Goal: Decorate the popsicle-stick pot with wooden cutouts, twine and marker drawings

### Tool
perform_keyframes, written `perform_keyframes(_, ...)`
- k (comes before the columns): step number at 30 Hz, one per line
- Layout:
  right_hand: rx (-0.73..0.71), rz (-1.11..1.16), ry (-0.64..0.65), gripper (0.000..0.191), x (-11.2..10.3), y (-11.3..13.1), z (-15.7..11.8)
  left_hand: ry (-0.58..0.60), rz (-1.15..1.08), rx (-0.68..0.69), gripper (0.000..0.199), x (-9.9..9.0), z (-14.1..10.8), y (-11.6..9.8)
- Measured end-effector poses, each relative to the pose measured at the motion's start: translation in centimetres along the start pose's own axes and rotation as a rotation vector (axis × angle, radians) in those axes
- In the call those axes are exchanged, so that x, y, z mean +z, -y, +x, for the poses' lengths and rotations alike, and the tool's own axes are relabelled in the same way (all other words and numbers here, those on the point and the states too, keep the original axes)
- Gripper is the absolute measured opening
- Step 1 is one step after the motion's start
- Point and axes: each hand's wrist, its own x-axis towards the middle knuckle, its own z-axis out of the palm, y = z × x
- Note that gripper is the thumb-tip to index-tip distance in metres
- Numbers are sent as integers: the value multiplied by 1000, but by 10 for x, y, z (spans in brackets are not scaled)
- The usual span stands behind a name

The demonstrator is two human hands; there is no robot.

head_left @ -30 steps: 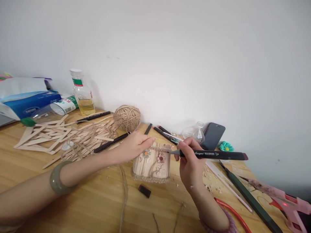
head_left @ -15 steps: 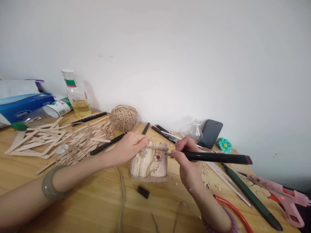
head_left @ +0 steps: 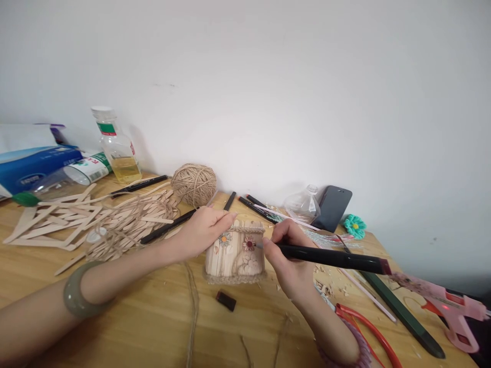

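Note:
In the middle of the head view stands a small container made of popsicle sticks (head_left: 226, 261), with twine round its top and bottom and flowers drawn on its front. My left hand (head_left: 210, 225) grips its upper left rim; the fingertips are partly hidden behind it. Between the fingers of my right hand (head_left: 288, 250) is a black marker (head_left: 333, 257) with a dark red end. Its tip is at the dark red flower (head_left: 249, 243) on the right of the container, touching or very close. A dark marker cap (head_left: 226, 301) lies on the table in front.
Loose popsicle sticks (head_left: 88, 220) and a twine ball (head_left: 194, 184) are at left, before a glass bottle (head_left: 121, 153). Markers (head_left: 256, 206), a phone (head_left: 333, 207) and a crocheted flower (head_left: 355, 226) lie behind. Red-handled scissors (head_left: 374, 329) and a pink glue gun (head_left: 441, 301) are at right.
My right hand has moved left and slightly down, bringing the marker tip from the container's right edge onto or near the red flower. My left hand keeps its hold.

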Motion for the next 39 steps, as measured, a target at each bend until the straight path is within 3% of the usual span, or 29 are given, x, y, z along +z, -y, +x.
perform_keyframes(12, 4, -35, 4, 24, 2, -2, 2, 9, -21, 0, 41, -1, -1, 1)
perform_keyframes(19, -8, 5, -103, 23, -1, -3, 3, 20, -37, -7, 41, 0, -1, 1)
perform_keyframes(32, 6, -36, 40, 24, 1, -2, 0, 14, -30, 4, 41, 0, -1, 3)
perform_keyframes(39, 22, -36, 49, 24, 1, 0, 0, 12, -28, 9, 42, 0, -1, 2)
